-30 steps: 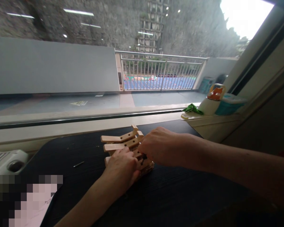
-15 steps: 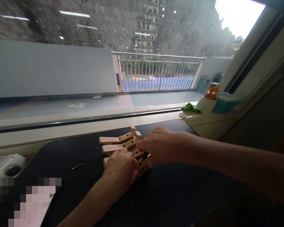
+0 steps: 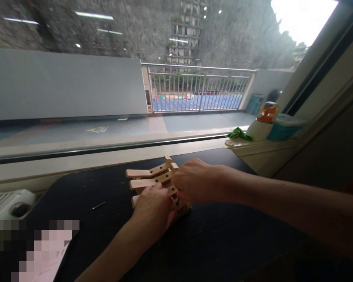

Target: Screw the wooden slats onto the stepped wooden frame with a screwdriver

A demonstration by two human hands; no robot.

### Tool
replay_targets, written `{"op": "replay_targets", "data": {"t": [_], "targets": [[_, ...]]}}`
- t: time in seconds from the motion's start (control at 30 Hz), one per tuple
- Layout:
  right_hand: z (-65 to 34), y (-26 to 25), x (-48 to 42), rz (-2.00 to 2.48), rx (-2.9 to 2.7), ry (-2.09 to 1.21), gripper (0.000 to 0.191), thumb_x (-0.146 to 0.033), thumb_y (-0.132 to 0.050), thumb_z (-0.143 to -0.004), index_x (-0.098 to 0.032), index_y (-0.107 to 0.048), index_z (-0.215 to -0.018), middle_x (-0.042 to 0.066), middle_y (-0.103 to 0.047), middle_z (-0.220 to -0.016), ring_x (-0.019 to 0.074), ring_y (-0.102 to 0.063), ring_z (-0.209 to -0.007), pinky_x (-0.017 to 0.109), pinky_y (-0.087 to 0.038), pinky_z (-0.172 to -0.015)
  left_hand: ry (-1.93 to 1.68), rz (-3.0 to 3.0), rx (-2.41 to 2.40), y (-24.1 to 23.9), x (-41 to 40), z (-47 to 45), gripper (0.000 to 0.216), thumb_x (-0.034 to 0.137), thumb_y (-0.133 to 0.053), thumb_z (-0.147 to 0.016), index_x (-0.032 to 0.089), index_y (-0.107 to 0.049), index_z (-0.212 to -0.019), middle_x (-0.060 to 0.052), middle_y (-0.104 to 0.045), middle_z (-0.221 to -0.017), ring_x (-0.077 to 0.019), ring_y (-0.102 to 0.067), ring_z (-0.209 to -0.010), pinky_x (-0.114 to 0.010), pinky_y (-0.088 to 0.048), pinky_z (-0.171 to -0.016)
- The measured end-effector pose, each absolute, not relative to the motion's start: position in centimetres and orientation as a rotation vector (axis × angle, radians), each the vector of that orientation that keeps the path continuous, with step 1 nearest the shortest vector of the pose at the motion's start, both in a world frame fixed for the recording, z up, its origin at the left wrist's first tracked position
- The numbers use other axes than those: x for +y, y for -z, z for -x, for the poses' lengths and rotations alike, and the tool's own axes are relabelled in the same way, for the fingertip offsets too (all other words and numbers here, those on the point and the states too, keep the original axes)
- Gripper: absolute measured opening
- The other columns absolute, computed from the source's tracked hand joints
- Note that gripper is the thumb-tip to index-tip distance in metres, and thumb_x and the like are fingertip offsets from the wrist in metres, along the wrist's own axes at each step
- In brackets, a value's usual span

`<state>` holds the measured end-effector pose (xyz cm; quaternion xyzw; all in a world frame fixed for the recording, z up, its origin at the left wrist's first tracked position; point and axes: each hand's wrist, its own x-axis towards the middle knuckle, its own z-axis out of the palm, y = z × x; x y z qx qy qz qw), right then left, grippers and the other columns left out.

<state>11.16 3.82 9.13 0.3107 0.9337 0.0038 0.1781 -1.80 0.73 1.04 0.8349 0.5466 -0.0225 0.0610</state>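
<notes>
A light wooden piece (image 3: 141,183) made of several slats with dark holes and upturned ends lies on the dark table. My left hand (image 3: 153,205) grips its near side, with the fingers over the slats. At the right end, my right hand (image 3: 191,181) is closed low over the wood, its fingers bent together. Just below those fingers a small dark piece (image 3: 178,202) shows against a slat. What the right fingers pinch is hidden. Left of my left hand, a thin metal rod (image 3: 99,205) lies on the table by itself.
The dark tabletop (image 3: 223,231) meets a window sill (image 3: 194,148). On the sill's right stand a white bottle with an orange top (image 3: 263,123), a teal tub (image 3: 284,129) and a green cloth (image 3: 239,134). A white device (image 3: 10,205) and a pink sheet (image 3: 47,250) are at left.
My right hand has turned a little at the wooden piece, and the dark piece by its fingers shows less. My left hand keeps its grip. The whole view has shifted slightly.
</notes>
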Motion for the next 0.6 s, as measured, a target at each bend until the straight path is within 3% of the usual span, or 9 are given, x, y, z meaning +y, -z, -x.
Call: {"op": "replay_targets", "data": {"t": [0.27, 0.6], "targets": [[-11.8, -11.0, 2.9, -0.982, 2.627, 0.039, 0.021, -0.015, -0.058, -0.078, -0.013, -0.066, -0.097, 0.01, -0.071, -0.081, 0.0205, -0.066, -0.074, 0.026, -0.04, -0.055, 0.001, -2.558, 1.558, -0.5, 0.6, 2.7, 0.021, 0.032, -0.053, -0.079, 0.023, -0.07, -0.072, -0.007, -0.067, -0.091, -0.0274, -0.058, -0.094, -0.041, -0.044, -0.081], [-11.4, -10.4, 3.0, -0.845, 2.665, 0.063, 0.014, -0.005, -0.055, -0.077, -0.011, -0.068, -0.077, 0.009, -0.07, -0.073, 0.0154, -0.063, -0.066, 0.024, -0.039, -0.055, 0.017, -2.595, 1.551, -0.9, 0.6, 2.2, 0.016, 0.027, -0.057, -0.078, 0.022, -0.072, -0.074, -0.008, -0.068, -0.092, -0.0267, -0.057, -0.097, -0.039, -0.043, -0.083]]}}
